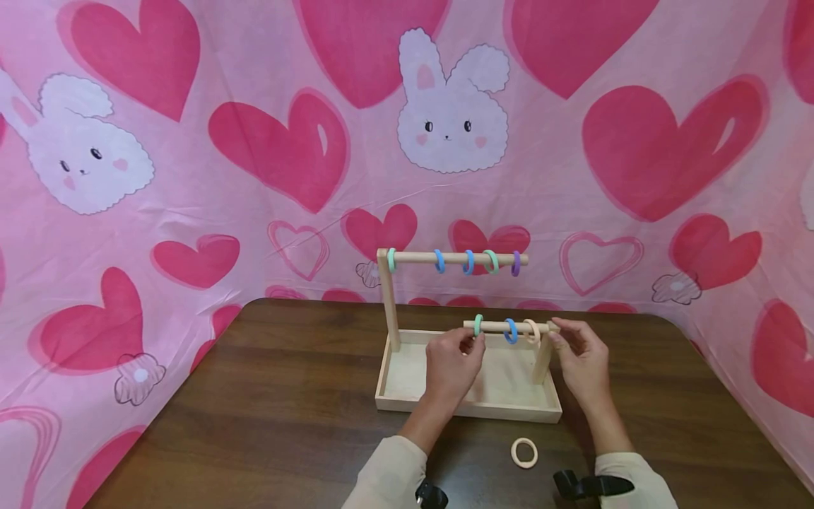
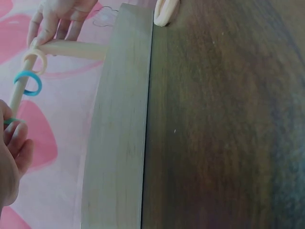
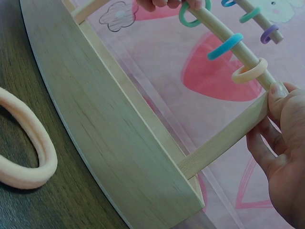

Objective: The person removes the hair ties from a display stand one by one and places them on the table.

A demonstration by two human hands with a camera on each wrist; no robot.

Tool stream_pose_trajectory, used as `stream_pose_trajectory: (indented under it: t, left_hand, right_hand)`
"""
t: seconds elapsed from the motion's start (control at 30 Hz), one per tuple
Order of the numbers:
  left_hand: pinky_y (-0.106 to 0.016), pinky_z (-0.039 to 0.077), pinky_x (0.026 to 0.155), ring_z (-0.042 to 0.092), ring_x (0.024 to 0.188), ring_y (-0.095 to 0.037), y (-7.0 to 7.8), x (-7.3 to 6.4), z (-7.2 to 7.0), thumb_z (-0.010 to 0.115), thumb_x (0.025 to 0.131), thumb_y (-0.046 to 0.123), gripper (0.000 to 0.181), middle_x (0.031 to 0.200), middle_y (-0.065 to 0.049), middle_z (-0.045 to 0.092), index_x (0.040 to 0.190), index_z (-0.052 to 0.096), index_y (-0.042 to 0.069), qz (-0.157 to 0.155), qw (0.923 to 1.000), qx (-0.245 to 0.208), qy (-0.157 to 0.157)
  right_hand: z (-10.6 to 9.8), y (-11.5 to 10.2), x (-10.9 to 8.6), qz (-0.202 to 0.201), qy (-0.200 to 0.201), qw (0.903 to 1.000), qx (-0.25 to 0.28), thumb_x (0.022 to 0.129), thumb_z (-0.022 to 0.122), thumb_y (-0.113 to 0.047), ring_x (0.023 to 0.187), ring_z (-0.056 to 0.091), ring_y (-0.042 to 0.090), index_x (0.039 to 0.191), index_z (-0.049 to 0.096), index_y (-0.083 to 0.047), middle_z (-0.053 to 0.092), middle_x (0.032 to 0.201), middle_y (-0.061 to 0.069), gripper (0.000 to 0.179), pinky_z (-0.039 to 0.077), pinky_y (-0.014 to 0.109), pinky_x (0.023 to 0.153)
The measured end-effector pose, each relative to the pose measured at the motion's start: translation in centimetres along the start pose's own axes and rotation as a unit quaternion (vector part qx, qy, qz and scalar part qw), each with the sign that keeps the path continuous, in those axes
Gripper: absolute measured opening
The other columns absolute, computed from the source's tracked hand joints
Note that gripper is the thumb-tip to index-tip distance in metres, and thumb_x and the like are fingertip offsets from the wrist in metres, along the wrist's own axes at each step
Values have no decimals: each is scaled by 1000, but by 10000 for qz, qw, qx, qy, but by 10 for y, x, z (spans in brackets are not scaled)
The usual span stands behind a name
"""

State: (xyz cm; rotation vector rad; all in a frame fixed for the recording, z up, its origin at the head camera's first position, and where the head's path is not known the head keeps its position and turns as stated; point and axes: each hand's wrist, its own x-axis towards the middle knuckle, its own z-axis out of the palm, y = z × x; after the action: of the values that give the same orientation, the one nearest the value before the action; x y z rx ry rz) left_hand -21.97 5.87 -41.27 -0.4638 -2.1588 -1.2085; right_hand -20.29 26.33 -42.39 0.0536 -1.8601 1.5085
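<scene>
A wooden stand has a tray base and two horizontal rods on posts. At the free end of the lower rod, my left hand pinches a green hair tie that is around the rod. A blue hair tie and a peach hair tie hang farther along that rod. My right hand grips the rod's other end, where it meets the short post, thumb on top and fingers behind. Another peach hair tie lies on the table in front of the tray.
The upper rod stands behind, carrying several hair ties in green, blue and purple, with a purple hair tie near its free end. Everything rests on a dark wooden table. A pink cloth with hearts and rabbits hangs around it.
</scene>
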Motion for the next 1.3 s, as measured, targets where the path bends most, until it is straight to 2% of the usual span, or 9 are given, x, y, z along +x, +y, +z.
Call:
stream_pose_trajectory:
  t: [0.17,0.3,0.53,0.87,1.3]
  left_hand:
    - [-12,51,62,63,62,-6,-1,0,-3,79,87,15,9,71,-3,75,90,80,6,-84,10000,-17,-49]
    - [-13,51,62,64,62,-7,-3,1,-6,78,88,15,10,71,-3,75,90,80,6,-112,9999,-70,-66]
    - [-14,52,60,66,60,-9,-5,1,-11,78,87,13,9,69,-4,75,88,80,4,-8,10000,-87,37]
    - [-13,52,60,65,60,-6,-7,3,-14,77,88,13,10,71,-4,75,89,80,4,-97,9999,-108,-86]
    - [-13,50,58,64,58,-6,-11,3,-20,78,87,13,7,67,-1,73,85,79,6,73,9999,18,116]
  right_hand:
    - [0,-1,0,85,-14,10000,-21,89,65,15,87,63,-15,110,64,17,65,92,-34,22,49,2,78]
    - [-1,0,0,0,-21,10000,-15,88,64,16,87,63,-16,110,64,18,65,92,-34,21,49,2,78]
    - [-1,2,0,-136,-20,9999,73,87,64,19,87,63,-15,109,62,20,66,92,-33,22,49,2,77]
    - [-1,0,0,-53,-15,10000,-60,88,65,16,89,63,-16,110,65,17,64,92,-36,21,48,2,80]
    - [0,1,0,-98,10,10000,-5,88,64,17,91,63,-17,109,64,19,65,94,-36,22,48,2,80]
